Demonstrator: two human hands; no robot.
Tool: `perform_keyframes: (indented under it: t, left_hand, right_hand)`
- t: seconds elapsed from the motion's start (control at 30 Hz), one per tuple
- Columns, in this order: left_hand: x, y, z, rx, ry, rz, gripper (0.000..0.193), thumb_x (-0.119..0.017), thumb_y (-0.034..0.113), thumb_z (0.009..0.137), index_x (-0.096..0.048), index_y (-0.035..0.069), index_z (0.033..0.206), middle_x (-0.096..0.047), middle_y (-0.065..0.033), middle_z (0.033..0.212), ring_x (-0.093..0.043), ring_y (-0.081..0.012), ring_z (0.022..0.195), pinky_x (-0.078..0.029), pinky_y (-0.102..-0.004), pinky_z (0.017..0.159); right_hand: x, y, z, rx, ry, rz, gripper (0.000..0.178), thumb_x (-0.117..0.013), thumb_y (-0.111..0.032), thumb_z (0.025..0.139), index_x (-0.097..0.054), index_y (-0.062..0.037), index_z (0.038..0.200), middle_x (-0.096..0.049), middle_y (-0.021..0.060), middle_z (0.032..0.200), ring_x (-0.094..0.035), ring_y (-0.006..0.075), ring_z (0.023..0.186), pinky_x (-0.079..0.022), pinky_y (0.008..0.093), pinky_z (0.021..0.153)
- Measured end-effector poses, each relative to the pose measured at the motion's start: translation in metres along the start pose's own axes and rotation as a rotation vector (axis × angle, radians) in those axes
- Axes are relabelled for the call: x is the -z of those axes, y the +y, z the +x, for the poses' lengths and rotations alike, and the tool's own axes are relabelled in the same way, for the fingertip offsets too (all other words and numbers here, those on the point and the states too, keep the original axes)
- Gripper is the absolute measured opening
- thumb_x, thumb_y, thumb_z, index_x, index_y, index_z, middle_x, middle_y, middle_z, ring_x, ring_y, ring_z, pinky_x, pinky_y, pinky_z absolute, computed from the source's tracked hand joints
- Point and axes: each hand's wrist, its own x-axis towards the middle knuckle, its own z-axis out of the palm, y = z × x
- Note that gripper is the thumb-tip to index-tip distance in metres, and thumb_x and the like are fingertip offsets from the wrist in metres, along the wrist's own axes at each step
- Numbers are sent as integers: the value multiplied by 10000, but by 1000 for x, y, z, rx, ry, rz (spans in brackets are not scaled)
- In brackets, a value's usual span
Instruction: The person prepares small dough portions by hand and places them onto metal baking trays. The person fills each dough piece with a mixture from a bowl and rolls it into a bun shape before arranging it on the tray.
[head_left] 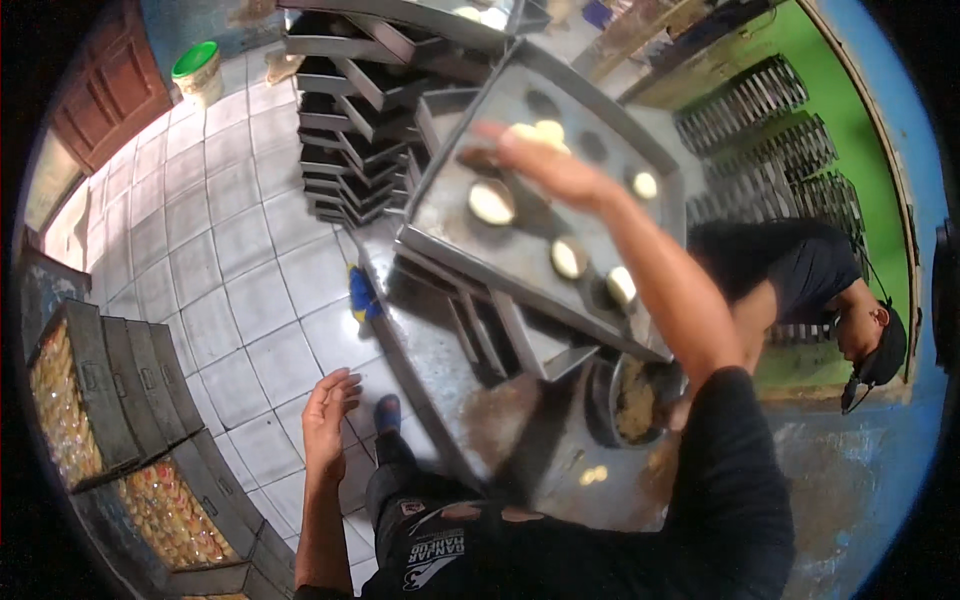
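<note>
- The right hand (540,165) reaches over a metal tray (565,85), blurred; I cannot tell whether its fingers grip anything.
- Pale round pieces (492,203) sit spread about that tray, some beside dark round patches, with a few close by the right hand.
- The left hand (328,415), open with fingers loosely bent, hangs above the white tiled floor (245,345).
- The tray rests tilted on other trays (480,330) over a worn, stained grey worktop (500,425) (small yellow bits lie near its lower part).
- A round pan (601,405) with brownish contents stands beside the tray, near a co-worker (800,265).
- Around the room: more stacked trays (330,130), a green-lidded bucket (197,75), a brown door (110,80), a green wall (870,170) and metal boxes (105,385) of wrapped-looking goods.
</note>
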Motion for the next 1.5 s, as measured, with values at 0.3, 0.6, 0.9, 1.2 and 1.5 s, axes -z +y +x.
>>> perform_keyframes:
  t: [0.3,0.6,0.9,1.2,1.5]
  left_hand:
    - [-79,49,-14,-226,-292,133,357,-542,164,1046,-574,-42,1337,-674,-152,1204,-644,-200,1116,-504,-338,969]
    - [-215,19,-103,-246,-352,-441,290,-469,273,1110,-555,49,1275,-625,-24,1050,-588,-73,868,-500,-228,740]
    - [-250,-123,-245,-174,-494,-191,309,-495,338,1100,-606,74,983,-589,16,866,-523,-67,772,-450,-284,659]
    - [-219,-229,-304,53,-561,306,603,-552,460,1042,-441,79,1496,-679,-74,1140,-632,-196,976,-514,-342,864]
    - [-244,-268,-272,131,-822,443,541,-637,-11,927,-494,102,1436,-678,-72,1225,-643,-174,1117,-534,-299,905]
  right_hand:
    - [18,-7,-46,131,657,-1175,486,-771,-200,851,-592,-116,1295,-722,82,1059,-621,276,1144,-155,672,1214]
    - [-215,-64,-269,366,764,-482,248,-772,-111,850,-698,5,1057,-598,174,1062,-662,315,846,-551,391,746]
    - [-345,28,-466,40,1128,313,265,-756,-112,925,-699,51,1126,-707,56,973,-681,145,910,-575,289,830]
    - [-402,75,-573,-9,1386,489,223,-706,-66,933,-696,13,1142,-724,65,953,-646,144,884,-545,279,786]
    - [-312,184,-591,-183,1131,-61,193,-661,-183,929,-740,-51,1045,-692,177,1116,-661,326,1005,-524,443,918]
